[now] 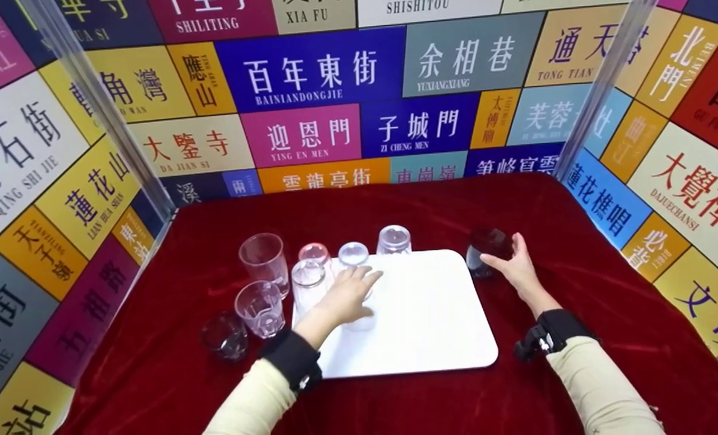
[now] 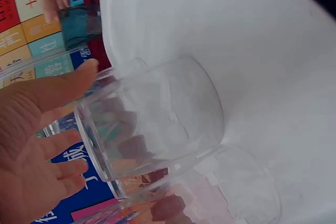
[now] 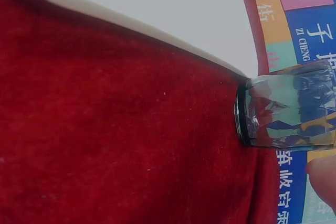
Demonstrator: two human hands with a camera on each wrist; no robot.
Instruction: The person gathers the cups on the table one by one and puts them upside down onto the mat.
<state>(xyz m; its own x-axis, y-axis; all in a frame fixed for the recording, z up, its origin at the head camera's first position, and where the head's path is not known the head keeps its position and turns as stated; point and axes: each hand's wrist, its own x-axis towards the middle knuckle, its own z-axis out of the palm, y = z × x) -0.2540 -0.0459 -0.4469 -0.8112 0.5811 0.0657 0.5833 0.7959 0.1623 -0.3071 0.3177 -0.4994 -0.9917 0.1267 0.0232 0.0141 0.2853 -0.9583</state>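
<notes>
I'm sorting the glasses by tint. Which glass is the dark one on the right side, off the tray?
The dark smoky glass at the right hand, standing on the red cloth just right of the white tray; the tray's own glasses are clear or pinkish.
</notes>
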